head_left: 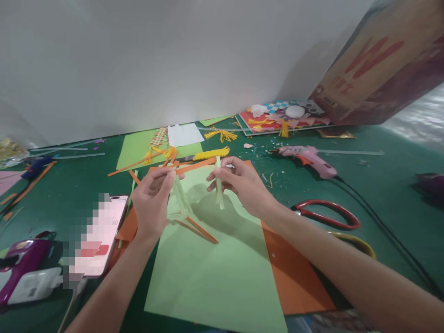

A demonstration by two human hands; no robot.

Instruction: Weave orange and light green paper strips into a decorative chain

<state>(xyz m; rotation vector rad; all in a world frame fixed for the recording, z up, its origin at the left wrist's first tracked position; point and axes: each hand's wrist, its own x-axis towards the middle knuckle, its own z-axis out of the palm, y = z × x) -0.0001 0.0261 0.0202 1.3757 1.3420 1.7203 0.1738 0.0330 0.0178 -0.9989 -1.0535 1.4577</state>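
Note:
My left hand (154, 196) pinches an orange paper strip (197, 165) that stretches across toward my right hand. My right hand (241, 182) is closed on a folded pale green paper strip (219, 192), whose ends hang down. Both hands are raised over a light green paper sheet (215, 282). Near my left hand, more green and orange strips dangle or lie, among them a folded orange strip (203, 230) above or on the sheet; exactly how they join is hard to tell. Under the green sheet lies orange paper (294, 273).
A yellow utility knife (212, 154) lies beyond my hands. To the right are a pink glue gun (312, 159) with its cord and red-handled scissors (329, 213). A phone (104, 236) lies left, beside a purple device (26, 259). A paper bag (378, 64) stands at the back right.

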